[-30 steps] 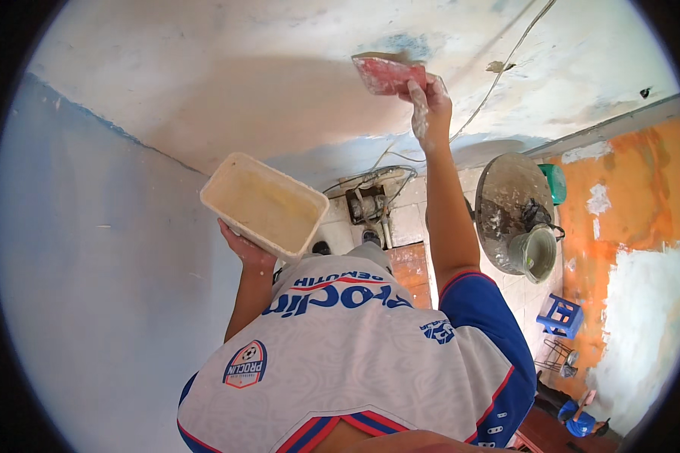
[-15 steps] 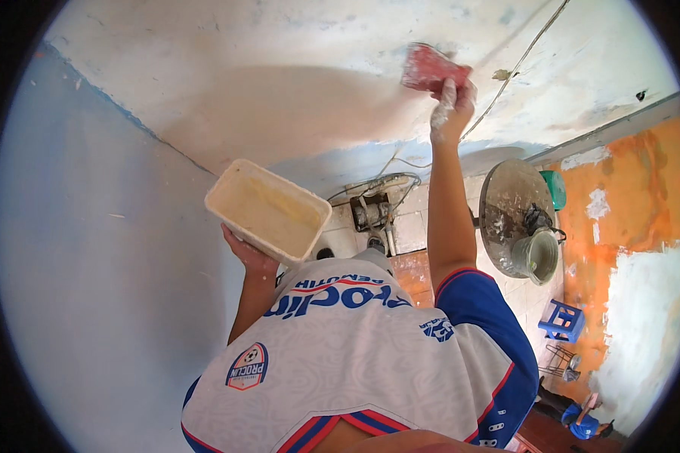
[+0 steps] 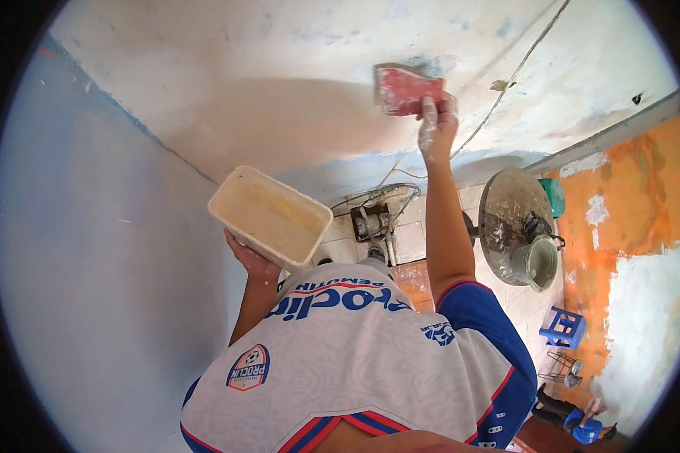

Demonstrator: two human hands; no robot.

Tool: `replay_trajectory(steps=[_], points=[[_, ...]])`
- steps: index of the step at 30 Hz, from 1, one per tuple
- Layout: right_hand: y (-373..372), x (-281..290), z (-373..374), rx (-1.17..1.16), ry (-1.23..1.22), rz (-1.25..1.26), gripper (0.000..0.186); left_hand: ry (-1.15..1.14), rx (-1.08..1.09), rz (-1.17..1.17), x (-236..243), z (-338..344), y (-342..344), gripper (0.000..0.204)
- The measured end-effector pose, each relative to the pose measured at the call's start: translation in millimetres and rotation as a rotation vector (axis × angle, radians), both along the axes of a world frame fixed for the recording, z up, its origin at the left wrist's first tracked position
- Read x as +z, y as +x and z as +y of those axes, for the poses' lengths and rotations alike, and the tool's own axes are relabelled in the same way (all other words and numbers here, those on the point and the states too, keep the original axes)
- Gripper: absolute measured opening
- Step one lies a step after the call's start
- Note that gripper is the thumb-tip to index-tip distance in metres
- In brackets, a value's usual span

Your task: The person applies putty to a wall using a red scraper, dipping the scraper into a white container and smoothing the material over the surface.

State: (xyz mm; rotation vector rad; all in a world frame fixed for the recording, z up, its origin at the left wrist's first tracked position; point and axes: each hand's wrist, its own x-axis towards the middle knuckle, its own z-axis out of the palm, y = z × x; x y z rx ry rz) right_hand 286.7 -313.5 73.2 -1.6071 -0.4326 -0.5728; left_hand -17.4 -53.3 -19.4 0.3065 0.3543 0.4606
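Observation:
My right hand (image 3: 437,128), smeared with white, pinches a red putty scraper (image 3: 406,90) whose blade lies against or just off the patchy white wall (image 3: 295,45); the contact itself is hard to make out. Thumb and fingers are closed on the scraper's near edge. Lower down on the left, my left hand (image 3: 253,257) supports a rectangular cream plastic tub (image 3: 310,249) from beneath and along its side, some of the fingers hidden under it. A thin layer of pale, slightly yellowish putty (image 3: 268,215) coats the inside of the tub.
A blue wall (image 3: 106,257) meets the white one at a corner on the left. A cable (image 3: 521,64) runs along the white wall. To the right stand a round, spattered table (image 3: 506,204) with a bucket (image 3: 540,260), a blue stool (image 3: 563,327) and a person in blue (image 3: 584,426).
My right hand has brought the red scraper down and to the left across the wall. The tub in my left hand has barely shifted.

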Motion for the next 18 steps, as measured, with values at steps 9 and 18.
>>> replay_trajectory(steps=[9, 18], points=[[-1.4, -2.5, 4.7, -0.037, 0.034, -0.025, 0.020, 0.002, -0.040, -0.033, -0.9, -0.2, 5.0, 0.073], [-12.0, -4.6, 11.3, -0.090, 0.163, 0.046, 0.022, 0.004, -0.042, -0.048, 2.5, 0.8, 7.6, 0.071]])
